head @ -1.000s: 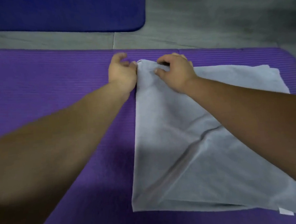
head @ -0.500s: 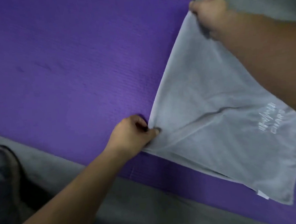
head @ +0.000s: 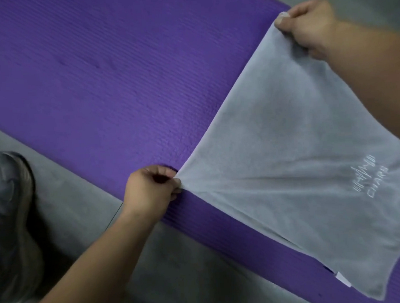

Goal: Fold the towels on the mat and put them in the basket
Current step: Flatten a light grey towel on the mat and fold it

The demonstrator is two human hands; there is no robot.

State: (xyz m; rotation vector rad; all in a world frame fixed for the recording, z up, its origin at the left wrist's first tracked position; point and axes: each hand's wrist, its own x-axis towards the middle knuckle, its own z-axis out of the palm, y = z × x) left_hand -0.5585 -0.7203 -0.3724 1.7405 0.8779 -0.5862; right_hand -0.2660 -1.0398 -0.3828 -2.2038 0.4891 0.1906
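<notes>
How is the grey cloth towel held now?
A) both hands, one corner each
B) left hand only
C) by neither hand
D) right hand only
A: the left hand and the right hand each pinch a corner of the grey cloth towel.

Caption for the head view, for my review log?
Left hand and right hand each pinch a corner of the grey towel, stretching its edge taut over the purple mat.

floor [head: 203, 281]: grey, smooth | shoe [head: 7, 224]: grey, left edge | light: dim
</notes>
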